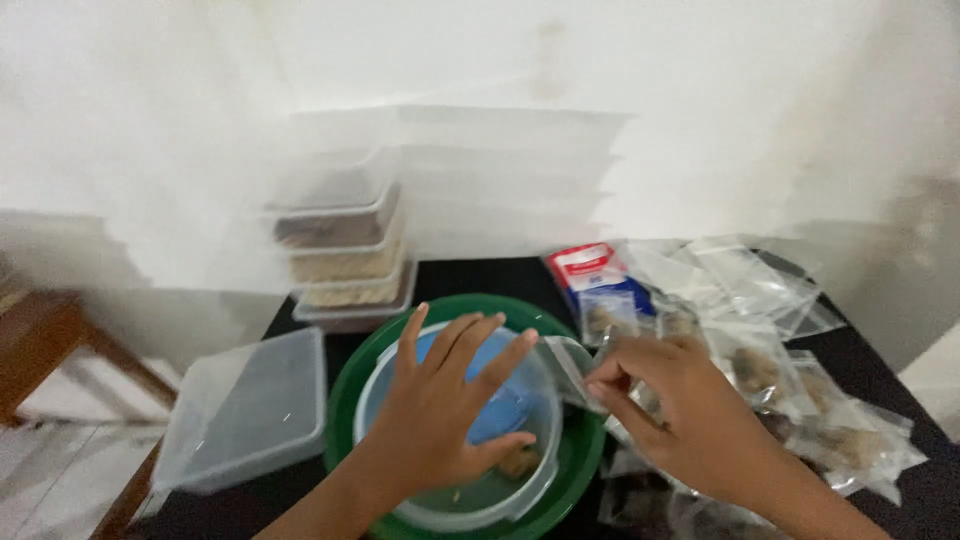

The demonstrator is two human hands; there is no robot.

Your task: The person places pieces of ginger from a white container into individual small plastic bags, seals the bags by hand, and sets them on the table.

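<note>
My left hand (440, 410) hovers, fingers spread wide, over clear tub (455, 500); right hand (680, 410) pinches small bag (570, 365); filling step, next: steady mouth

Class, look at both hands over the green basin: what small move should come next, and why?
Probably bring the small clear bag over the round clear container. The right hand pinches that bag at the container's rim, while the left hand hovers spread above the container, which sits in the green basin.
</note>
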